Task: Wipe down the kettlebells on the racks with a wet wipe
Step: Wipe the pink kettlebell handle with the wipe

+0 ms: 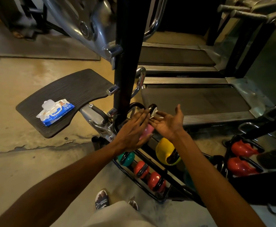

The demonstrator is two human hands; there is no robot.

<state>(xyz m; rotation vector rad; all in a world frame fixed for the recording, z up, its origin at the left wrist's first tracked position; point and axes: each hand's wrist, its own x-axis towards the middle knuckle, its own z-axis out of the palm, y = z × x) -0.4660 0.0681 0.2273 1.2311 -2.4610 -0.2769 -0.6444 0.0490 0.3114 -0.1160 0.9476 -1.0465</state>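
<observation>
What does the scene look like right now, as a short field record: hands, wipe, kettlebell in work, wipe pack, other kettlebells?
left hand: fingers straight, laid against the pink kettlebell
right hand: palm up, fingers relaxed, at the kettlebell's black handle
wet wipe: white, between the fingertips of both hands at the handle
wipe pack: blue, lid open, on the black ribbed footplate
other kettlebells: yellow kettlebell, teal kettlebell; several red ones on the racks

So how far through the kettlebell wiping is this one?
Nothing is visibly finished; no clean-versus-dirty difference shows. In hand: both hands work at the pink kettlebell, left hand flat against it, right hand open with a white wipe at its fingertips. Left, apparently: the yellow kettlebell and the red kettlebells. The wipes pack lies open on the footplate.
</observation>
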